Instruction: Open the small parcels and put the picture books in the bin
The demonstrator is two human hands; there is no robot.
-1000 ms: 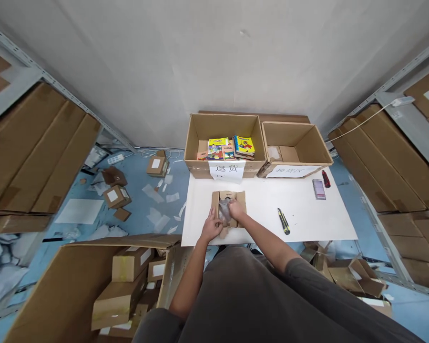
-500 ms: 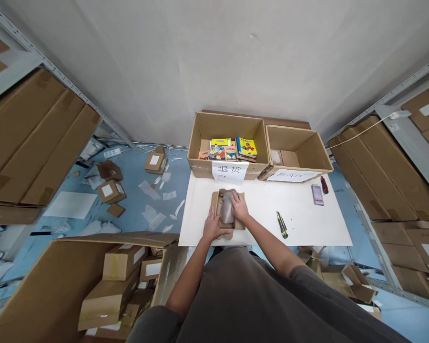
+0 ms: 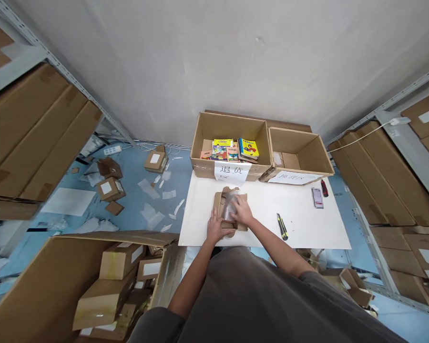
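Observation:
A small opened cardboard box [image 3: 218, 205] lies on the white table in front of me, its flaps folded out. Inside it is a greyish item in clear plastic wrap [image 3: 229, 207]; what the wrap contains I cannot make out. My left hand [image 3: 216, 227] holds the box at its near left corner, fingers along the side and thumb across the front. Over the right side of the wrapped item, my right hand [image 3: 242, 210] has its fingers bent onto the plastic. A yellow-and-black utility knife [image 3: 282, 226] lies to the right of the box.
Behind stand two large cartons, one with several picture books [image 3: 248, 148], the other a lower carton [image 3: 300, 147]. A red knife [image 3: 324, 188] and a purple packet [image 3: 317, 197] lie at right. A big carton of parcels [image 3: 67, 238] stands at left; paper scraps litter the floor.
The right hand's fingers have shifted on the wrapped item, which now sits tilted in the box. The box has moved slightly right in view, with the left hand still at its corner.

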